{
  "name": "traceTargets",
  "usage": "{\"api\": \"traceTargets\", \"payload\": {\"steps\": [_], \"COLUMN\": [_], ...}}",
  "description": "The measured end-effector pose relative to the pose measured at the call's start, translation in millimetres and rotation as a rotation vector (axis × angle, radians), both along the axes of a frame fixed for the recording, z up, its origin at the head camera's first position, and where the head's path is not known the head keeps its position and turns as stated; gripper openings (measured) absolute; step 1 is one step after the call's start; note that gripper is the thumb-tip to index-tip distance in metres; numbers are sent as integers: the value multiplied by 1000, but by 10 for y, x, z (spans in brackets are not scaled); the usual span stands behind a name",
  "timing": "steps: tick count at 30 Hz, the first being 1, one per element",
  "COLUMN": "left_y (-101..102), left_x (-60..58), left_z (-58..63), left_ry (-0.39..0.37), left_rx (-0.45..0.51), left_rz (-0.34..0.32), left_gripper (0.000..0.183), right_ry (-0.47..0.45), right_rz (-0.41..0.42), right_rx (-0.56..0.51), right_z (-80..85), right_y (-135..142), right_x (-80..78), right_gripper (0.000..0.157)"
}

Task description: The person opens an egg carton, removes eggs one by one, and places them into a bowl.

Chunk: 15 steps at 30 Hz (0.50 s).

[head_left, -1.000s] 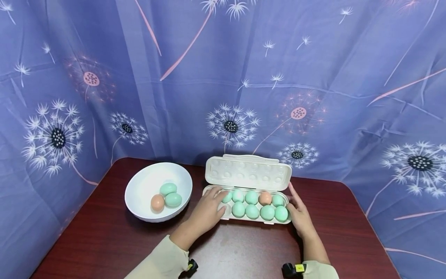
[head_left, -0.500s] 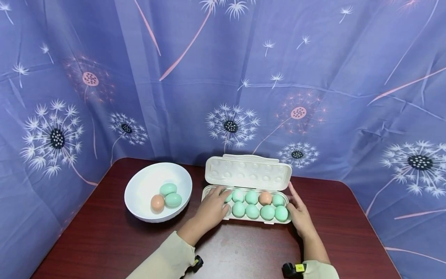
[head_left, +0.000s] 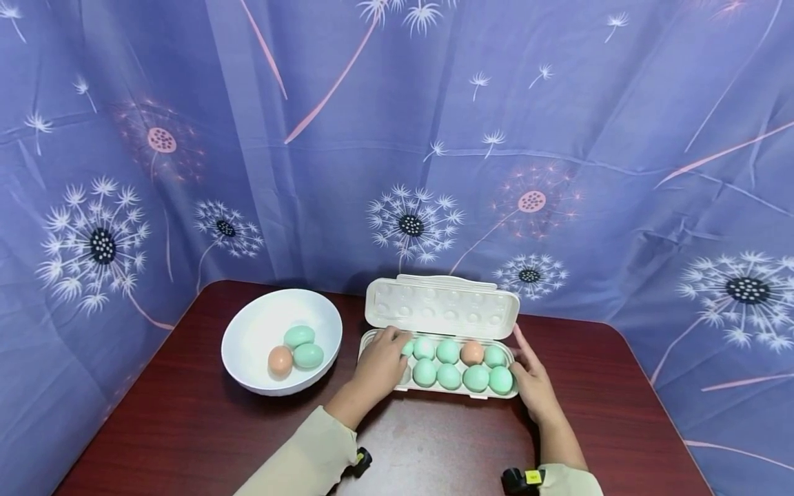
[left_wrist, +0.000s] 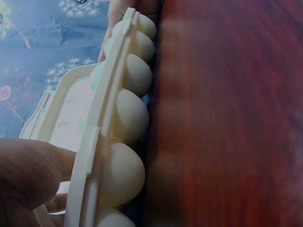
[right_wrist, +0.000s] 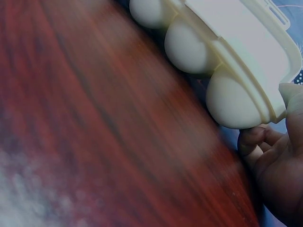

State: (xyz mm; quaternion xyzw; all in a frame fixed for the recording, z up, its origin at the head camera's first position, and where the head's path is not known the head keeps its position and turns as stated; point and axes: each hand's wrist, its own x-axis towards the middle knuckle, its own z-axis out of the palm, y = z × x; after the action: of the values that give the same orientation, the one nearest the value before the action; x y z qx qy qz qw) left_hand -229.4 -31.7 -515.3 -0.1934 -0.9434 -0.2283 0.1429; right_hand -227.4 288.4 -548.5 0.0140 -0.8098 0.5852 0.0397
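An open cream egg carton (head_left: 443,310) stands on the table, its lid raised at the back. Several green eggs (head_left: 476,378) and one brown egg (head_left: 472,353) sit in its cups. My left hand (head_left: 380,364) reaches over the carton's left end, its curled fingers around a far-row green egg (head_left: 409,348) that they partly cover. In the left wrist view, the left thumb (left_wrist: 64,163) dips past the carton's rim. My right hand (head_left: 535,387) grips the right end; in the right wrist view its fingers (right_wrist: 251,138) bend under the last cup. The leftmost cups are mostly hidden.
A white bowl (head_left: 245,334) with two green eggs (head_left: 308,355) and one brown egg (head_left: 280,360) stands left of the carton. The dark red wooden table (head_left: 428,448) backs onto a blue dandelion-print curtain (head_left: 347,172).
My left hand has moved slightly right over the carton, and its fingers have closed in on the far-row green egg, covering more of it. The right hand and the carton have stayed put.
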Motion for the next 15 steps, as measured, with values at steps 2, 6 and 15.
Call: {"api": "traceTargets", "payload": {"steps": [2,6,15], "left_y": [6,8,-26], "left_x": [-8,-22,-47], "left_z": [0,1,5], "left_ry": [-15,-54,-59], "left_rx": [14,38,56], "left_rz": [1,4,-3], "left_gripper": [42,41,42], "right_ry": [-3,-8,-4], "right_rz": [-5,-1,7], "right_rx": [-1,-4,3], "right_z": [0,-5,-2], "right_y": [1,7,8], "right_x": [4,3,-9], "right_gripper": [76,76,75]}}
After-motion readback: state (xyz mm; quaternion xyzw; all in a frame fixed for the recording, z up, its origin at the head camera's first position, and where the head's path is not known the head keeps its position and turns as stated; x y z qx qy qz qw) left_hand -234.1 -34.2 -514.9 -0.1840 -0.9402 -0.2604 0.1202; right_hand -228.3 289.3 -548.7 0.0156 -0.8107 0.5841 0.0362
